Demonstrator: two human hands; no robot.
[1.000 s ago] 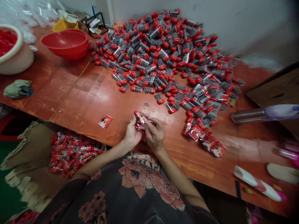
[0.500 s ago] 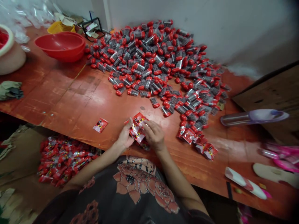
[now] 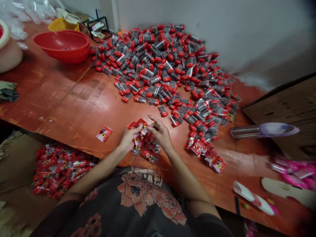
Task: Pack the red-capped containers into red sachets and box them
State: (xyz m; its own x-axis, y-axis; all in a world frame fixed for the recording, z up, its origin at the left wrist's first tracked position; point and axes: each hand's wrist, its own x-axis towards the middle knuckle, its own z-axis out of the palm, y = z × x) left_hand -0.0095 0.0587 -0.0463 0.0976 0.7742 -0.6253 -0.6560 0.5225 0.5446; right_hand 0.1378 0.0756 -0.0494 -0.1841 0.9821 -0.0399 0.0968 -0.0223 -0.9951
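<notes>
My left hand (image 3: 127, 138) is closed on a folded red printed card (image 3: 142, 124), its thumb pressed on the front. At the card's right edge, the thumb and a finger of my right hand (image 3: 161, 134) pinch it, while another finger sticks out above. Below both hands, near the table's front edge, lie several small clear packs with red printed tops (image 3: 150, 155). A single flat red card (image 3: 104, 134) rests on the table to the left.
A large heap of clear containers with red caps (image 3: 153, 65) spreads along the wall. Folded red cards (image 3: 197, 147) lie right. Red bowls (image 3: 61, 46) stand back left. Finished-looking red packs (image 3: 61, 168) fill a box below the table edge. A clear scoop (image 3: 264, 130) lies far right.
The card between my hands has tilted and moved slightly up. My right hand's fingers have spread more, and the packs under my hands now show. The view has shifted slightly.
</notes>
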